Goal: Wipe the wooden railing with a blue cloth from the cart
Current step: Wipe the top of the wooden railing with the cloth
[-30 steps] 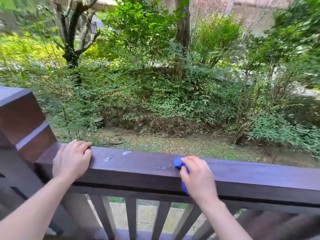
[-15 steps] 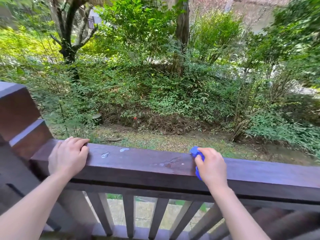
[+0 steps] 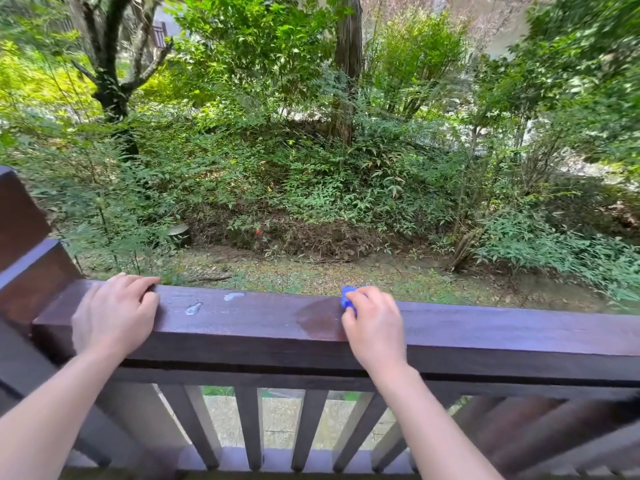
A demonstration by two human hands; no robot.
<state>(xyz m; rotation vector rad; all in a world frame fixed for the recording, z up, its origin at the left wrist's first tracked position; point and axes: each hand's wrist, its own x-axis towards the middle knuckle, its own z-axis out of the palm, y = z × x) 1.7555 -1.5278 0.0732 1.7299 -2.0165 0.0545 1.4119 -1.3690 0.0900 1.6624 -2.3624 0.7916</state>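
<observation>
Head view: the right hand (image 3: 375,327) clamps the blue cloth (image 3: 348,299) on the wooden railing (image 3: 485,327), which runs left-right, pale spots (image 3: 233,296) probably nearer the left hand (image 3: 112,315) curled over its top.

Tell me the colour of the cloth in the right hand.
Bright blue cloth, bunched under the right hand; head view.

- Two hands are showing: a left hand (image 3: 112,315) and a right hand (image 3: 375,325).
- One blue cloth (image 3: 347,299) is peeking out at the right hand's fingertips.
- One wooden railing (image 3: 502,337) is lying under both hands.
- Two pale spots (image 3: 233,295) (image 3: 193,308) are sitting between the hands.
</observation>
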